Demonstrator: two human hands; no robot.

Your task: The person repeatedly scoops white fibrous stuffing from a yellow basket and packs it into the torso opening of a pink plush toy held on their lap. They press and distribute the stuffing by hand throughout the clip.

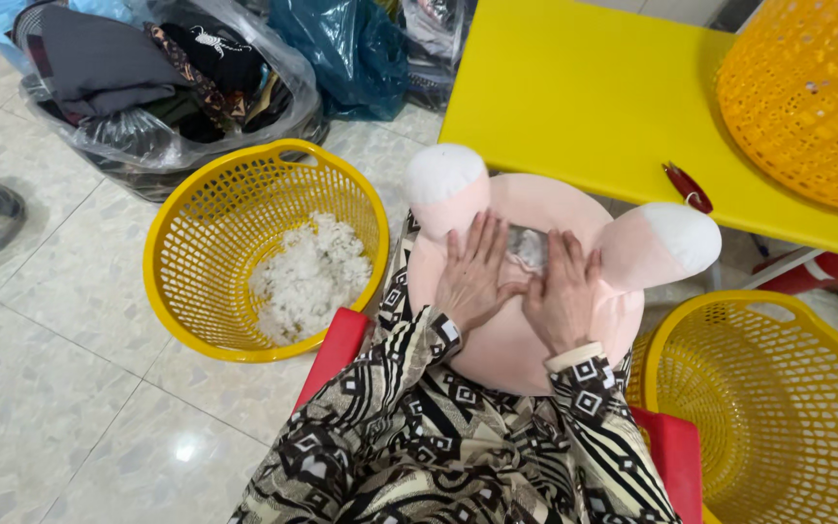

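— Where's the pillow (pixel 526 340)?
— Centre frame, on the lap; both hands, left (pixel 470 275) and right (pixel 563 296), press flat on it, fingers spread.
— Baskets?
— Left basket (pixel 172 257) holds white stuffing (pixel 307 277); the lower-right basket (pixel 826 359) shows nothing inside.

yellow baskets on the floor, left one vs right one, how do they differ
The left yellow basket holds white fluffy stuffing; the right yellow basket looks empty where it shows. The left yellow basket is fully in view; the right yellow basket is cut off by the frame's edge. Both are round yellow lattice plastic on the tiled floor.

Three baskets (pixel 266 250) (yellow, orange), two hands (pixel 472 272).
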